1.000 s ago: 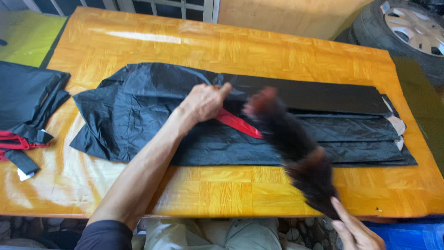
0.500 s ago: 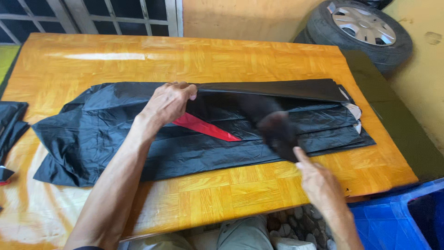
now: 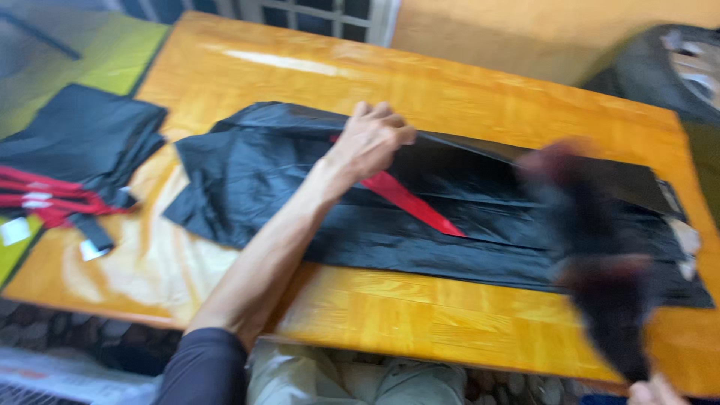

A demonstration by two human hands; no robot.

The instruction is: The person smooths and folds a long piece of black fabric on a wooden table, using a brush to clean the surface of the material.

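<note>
Flat across the glossy orange wooden worktop [image 3: 465,97] lay a long black shiny fabric garment [image 3: 315,187], spread lengthwise with its wider, crumpled end toward the left and its narrower, folded end toward the right. A red fabric strip [image 3: 412,204] ran slantwise over its middle. The left hand [image 3: 371,139] rested on the garment's upper fold near the centre, fingers curled down and pinching the black cloth just above the red strip; the bare forearm reached in from the near edge, with a dark sleeve at the upper arm.

Only a sliver of the right hand [image 3: 656,391] showed at the bottom right corner, and whether it was clenched could not be told. Just above it swung a dark, blurred bunch of black material [image 3: 600,270], streaked by motion over the garment's right part; its exact shape was unclear.

On the worktop's far left sat a second folded black cloth bundle [image 3: 90,135] with red straps [image 3: 45,199] and small white tags [image 3: 15,231], well apart from the spread garment. Beyond the worktop's right corner stood a black car tyre with a silver wheel [image 3: 675,67].
</note>
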